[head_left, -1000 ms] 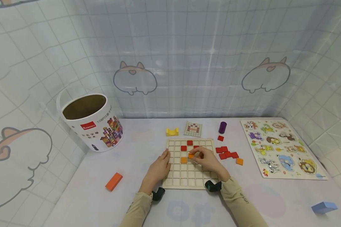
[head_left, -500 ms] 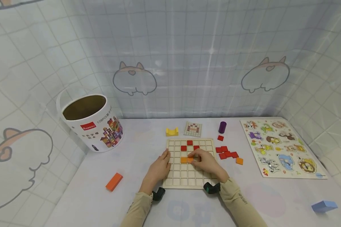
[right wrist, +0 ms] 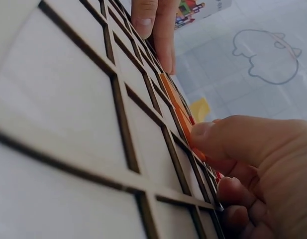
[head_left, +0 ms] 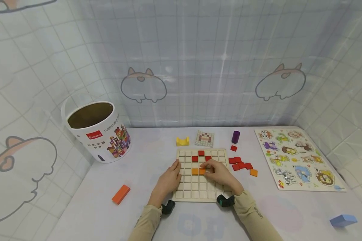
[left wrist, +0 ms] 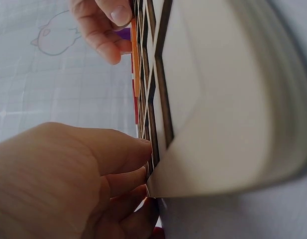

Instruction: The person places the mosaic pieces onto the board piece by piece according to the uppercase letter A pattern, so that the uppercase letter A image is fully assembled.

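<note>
A wooden grid board (head_left: 187, 194) lies in the middle of the table. My left hand (head_left: 169, 177) rests against its left edge with relaxed fingers, the thumb over the rim. With thumb and fingers my right hand (head_left: 219, 172) pinches an orange square tile (head_left: 202, 171), which sits in a cell of the grid; in the right wrist view the thumb touches that tile (right wrist: 185, 124). Just left of it lies another orange tile (head_left: 194, 171) in its own cell. Farther up the board are red tiles (head_left: 201, 153), one partly covered by the right hand.
Loose red tiles (head_left: 240, 165) and one orange tile (head_left: 253, 172) lie right of the board. Behind it are a pattern card (head_left: 204, 138), a yellow block (head_left: 182, 141) and a purple cylinder (head_left: 235, 137). An animal puzzle (head_left: 301, 160), a bucket (head_left: 105, 134), an orange block (head_left: 121, 194) and a blue block (head_left: 343, 220) surround these.
The right hand has lowered the orange tile from a tilted hold into the cell beside the other orange tile. Over the last half second the hands have hardly moved; the left stays at the board's edge.
</note>
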Tool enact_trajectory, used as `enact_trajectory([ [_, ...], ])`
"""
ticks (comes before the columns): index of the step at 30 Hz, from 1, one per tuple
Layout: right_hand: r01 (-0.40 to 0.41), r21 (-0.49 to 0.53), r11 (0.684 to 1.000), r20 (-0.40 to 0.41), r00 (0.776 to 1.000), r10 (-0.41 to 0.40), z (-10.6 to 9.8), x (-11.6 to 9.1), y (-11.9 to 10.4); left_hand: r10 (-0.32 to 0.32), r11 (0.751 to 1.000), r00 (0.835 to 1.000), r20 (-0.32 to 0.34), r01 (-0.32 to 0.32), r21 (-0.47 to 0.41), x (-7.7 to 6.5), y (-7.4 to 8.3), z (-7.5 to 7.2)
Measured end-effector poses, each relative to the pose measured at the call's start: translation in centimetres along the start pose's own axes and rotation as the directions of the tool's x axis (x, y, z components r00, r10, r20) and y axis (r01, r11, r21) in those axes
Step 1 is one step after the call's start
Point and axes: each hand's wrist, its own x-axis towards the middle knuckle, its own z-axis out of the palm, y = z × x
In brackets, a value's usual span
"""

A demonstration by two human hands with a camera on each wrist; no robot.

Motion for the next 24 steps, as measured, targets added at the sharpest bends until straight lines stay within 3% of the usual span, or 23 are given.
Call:
enact_trajectory([
  [6,0.007,0.075,0.997,-0.082,0.997,-0.001,-0.4,-0.3,0.1,0.030,1.000,0.999,-0.031,-0.030,0.001,-0.3,0.2,-0.2],
  [14,-0.107,0.166,0.980,-0.194,0.971,0.139,-2.3,-1.4,0.6,0.020,1.000,1.000,-0.019,-0.020,-0.005,-0.2,0.0,0.1],
  [24,-0.138,0.159,0.978,-0.379,0.906,0.189,-6.0,-4.5,2.9,0.019,1.000,1.000,-0.010,-0.019,-0.004,-0.2,0.1,-0.2],
])
